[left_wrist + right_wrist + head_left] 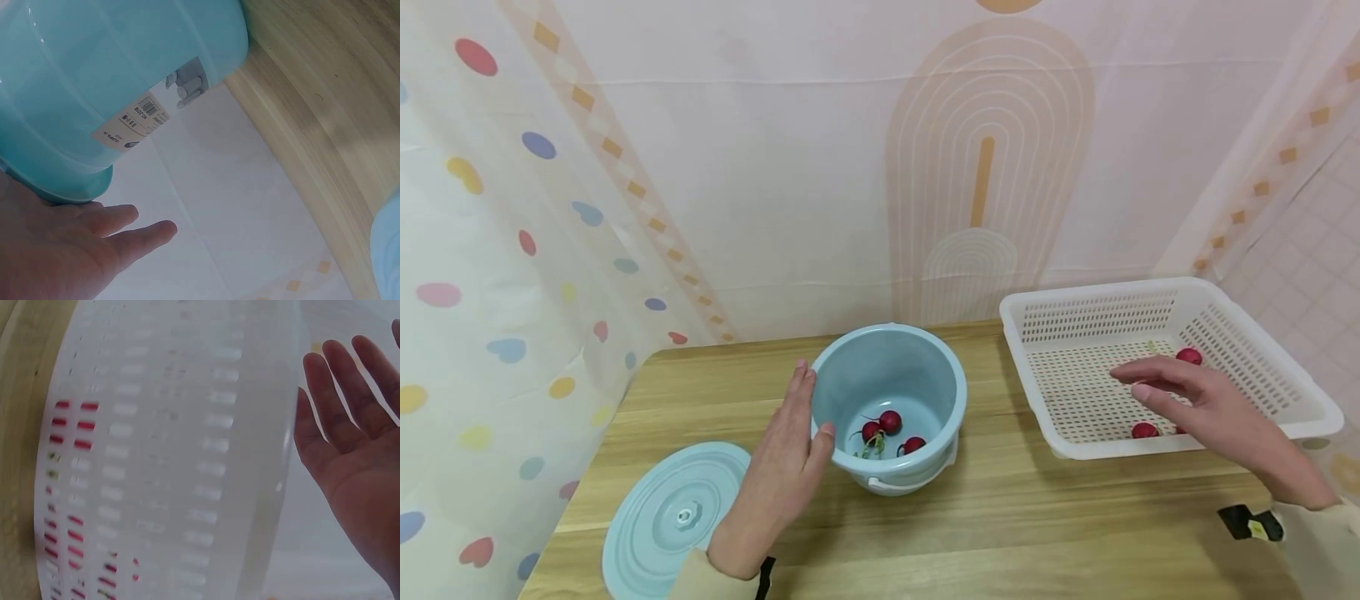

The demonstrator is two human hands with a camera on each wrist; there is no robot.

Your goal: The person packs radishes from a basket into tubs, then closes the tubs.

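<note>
A light blue bucket stands upright on the table with three red radishes on its bottom, some with green stems. My left hand lies against the bucket's left rim, fingers straight; the left wrist view shows the fingertips reaching past the rim beneath a printed label. Over the white slotted basket hovers my right hand, fingers loosely extended and holding nothing. Inside the basket lie a radish near the right wall and another radish near the front; my hand partly hides a third.
A round blue lid lies on the wooden table, left of the bucket and partly behind my left forearm. The bucket's white handle hangs down in front. A patterned curtain rises behind the table and along its left side.
</note>
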